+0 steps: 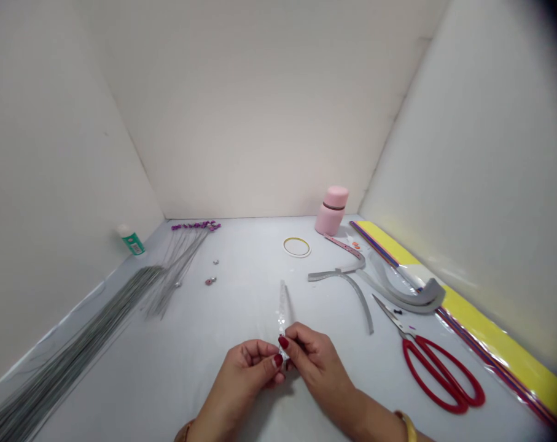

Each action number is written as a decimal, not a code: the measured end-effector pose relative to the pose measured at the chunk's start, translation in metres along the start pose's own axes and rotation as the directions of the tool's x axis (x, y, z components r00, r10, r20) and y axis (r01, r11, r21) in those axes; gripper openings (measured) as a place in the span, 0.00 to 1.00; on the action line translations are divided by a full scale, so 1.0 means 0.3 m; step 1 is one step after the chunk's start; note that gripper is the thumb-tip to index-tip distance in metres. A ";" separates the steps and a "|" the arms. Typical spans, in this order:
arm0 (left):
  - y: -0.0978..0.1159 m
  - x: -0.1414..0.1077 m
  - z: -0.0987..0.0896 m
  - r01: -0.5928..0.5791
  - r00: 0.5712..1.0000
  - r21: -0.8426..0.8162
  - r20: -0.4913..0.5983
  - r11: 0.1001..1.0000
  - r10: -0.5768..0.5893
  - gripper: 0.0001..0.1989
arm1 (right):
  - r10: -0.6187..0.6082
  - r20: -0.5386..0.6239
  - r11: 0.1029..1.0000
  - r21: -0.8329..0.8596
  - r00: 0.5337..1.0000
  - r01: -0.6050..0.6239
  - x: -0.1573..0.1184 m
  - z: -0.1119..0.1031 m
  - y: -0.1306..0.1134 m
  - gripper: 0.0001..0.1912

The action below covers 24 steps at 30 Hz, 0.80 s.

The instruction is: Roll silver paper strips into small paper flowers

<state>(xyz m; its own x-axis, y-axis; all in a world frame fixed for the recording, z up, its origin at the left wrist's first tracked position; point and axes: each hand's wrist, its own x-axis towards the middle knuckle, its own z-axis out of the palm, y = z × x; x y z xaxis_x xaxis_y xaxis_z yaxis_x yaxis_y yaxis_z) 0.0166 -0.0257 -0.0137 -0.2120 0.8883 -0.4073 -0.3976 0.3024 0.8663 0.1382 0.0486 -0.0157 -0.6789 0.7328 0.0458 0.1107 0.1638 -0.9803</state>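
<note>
A thin silvery, glittery strip (282, 307) points away from me at the lower middle. My left hand (255, 368) pinches its near end between thumb and fingers. From the right, my right hand (308, 356) also pinches the strip, its thumb just above the left thumb. The fingertips of both hands nearly meet, and they hide the strip's lower end. Red-handled scissors (437, 368) lie on the table to the right of my right hand, blades pointing up and left.
Grey wires (89, 337) and purple-tipped stems (186, 245) lie left. A tape ring (297, 247) and pink bottle (332, 212) stand farther back. Grey strips (361, 294) and yellow sheets (481, 319) lie right. A green-labelled tube (133, 241) is by the left wall.
</note>
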 end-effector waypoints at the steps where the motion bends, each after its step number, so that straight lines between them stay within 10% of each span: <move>1: -0.004 0.003 -0.002 0.020 1.000 -0.057 0.021 0.998 -0.019 0.09 | 0.015 -0.002 1.000 0.021 1.000 -0.015 0.001 0.001 0.002 0.14; 15: 0.003 -0.012 0.006 -0.223 0.975 0.132 0.019 0.966 0.222 0.07 | 0.148 0.036 0.964 0.217 0.988 -0.152 0.011 0.008 0.018 0.15; 24: 0.021 -0.006 0.011 -0.007 0.997 0.118 -0.076 0.993 0.016 0.01 | 0.136 0.001 0.959 0.252 0.991 -0.132 0.015 0.007 -0.001 0.17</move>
<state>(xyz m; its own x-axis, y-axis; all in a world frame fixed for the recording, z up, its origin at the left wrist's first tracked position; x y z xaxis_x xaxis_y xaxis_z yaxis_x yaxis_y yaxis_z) 0.0174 -0.0242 -0.0065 -0.2855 0.8642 -0.4142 -0.2879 0.3349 0.8972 0.1336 0.0505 -0.0156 -0.6580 0.7478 -0.0883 0.0131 -0.1059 -0.9943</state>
